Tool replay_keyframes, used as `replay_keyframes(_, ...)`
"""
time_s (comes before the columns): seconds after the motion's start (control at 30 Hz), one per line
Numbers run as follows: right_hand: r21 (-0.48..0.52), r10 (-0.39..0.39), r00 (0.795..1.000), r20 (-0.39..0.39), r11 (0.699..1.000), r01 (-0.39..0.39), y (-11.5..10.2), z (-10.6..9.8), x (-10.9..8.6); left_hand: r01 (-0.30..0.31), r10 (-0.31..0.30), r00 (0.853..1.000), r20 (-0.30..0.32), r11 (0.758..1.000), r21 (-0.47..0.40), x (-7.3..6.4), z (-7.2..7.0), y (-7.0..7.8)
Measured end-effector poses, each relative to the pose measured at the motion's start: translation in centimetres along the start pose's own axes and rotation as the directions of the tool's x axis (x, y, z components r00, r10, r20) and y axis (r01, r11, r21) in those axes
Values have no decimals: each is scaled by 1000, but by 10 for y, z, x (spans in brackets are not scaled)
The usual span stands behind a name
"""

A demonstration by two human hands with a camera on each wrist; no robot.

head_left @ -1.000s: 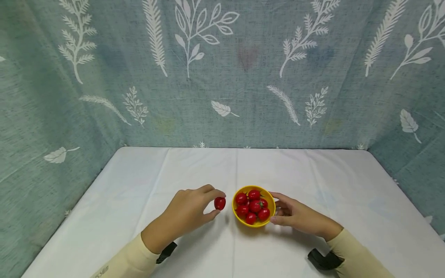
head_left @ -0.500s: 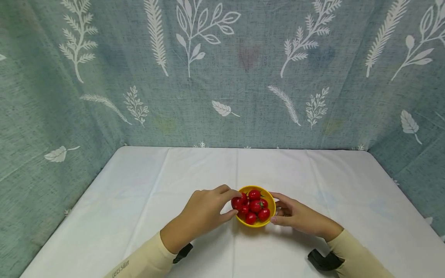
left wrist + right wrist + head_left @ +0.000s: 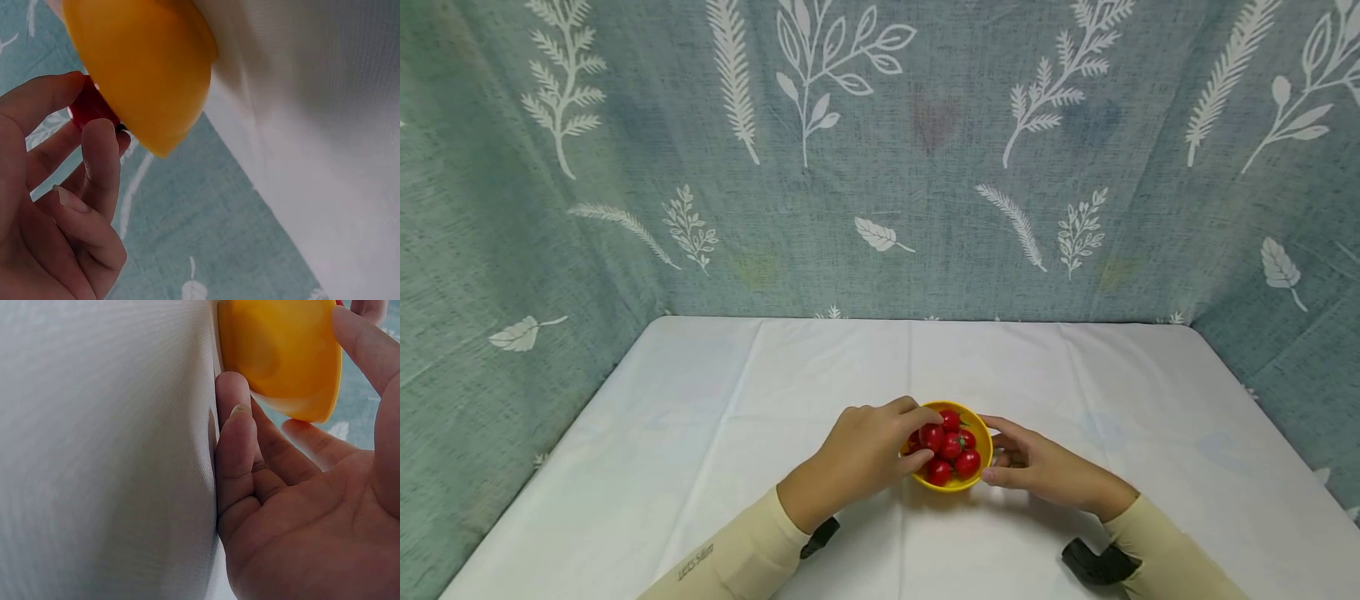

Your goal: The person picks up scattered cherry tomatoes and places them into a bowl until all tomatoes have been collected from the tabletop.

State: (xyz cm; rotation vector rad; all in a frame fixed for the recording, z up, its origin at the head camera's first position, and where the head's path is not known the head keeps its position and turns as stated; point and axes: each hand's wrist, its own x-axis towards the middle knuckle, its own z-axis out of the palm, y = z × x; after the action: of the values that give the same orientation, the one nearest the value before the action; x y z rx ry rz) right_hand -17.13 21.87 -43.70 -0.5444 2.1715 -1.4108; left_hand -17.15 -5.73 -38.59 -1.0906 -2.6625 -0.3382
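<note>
A small yellow bowl (image 3: 951, 488) stands on the white cloth, with several red cherry tomatoes (image 3: 967, 463) in it. My left hand (image 3: 868, 450) is over the bowl's left side and pinches one cherry tomato (image 3: 931, 437) between thumb and fingers. From the left wrist, that cherry tomato (image 3: 92, 107) shows beside the rim of the bowl (image 3: 147, 69), partly hidden behind it. My right hand (image 3: 1048, 472) holds the bowl from the right, thumb and index finger spread along its rim. Its other fingers curl low near the cloth, as the right wrist view of the bowl (image 3: 281, 356) shows.
A white cloth (image 3: 700, 467) covers the table. Behind it and at both sides hangs a grey-green curtain (image 3: 865, 275) with white leaf prints. Each wrist wears a black strap (image 3: 1097, 563) over a cream sleeve (image 3: 745, 542).
My left hand has carried the cherry tomato rightward, from the cloth left of the bowl to above the tomatoes inside. The right hand and bowl have stayed nearly still.
</note>
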Motion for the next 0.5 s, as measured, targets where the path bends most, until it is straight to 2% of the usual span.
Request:
replay_keyframes(0.37,10,8,1000,11,1000,-8,-2,-3,0,43,-44,996,73,999,11,6,3,0)
replay_keyframes(0.5,11,5,1000,8,1000,-5,-1,-2,0,35,-36,997,68,999,7,4,3,0)
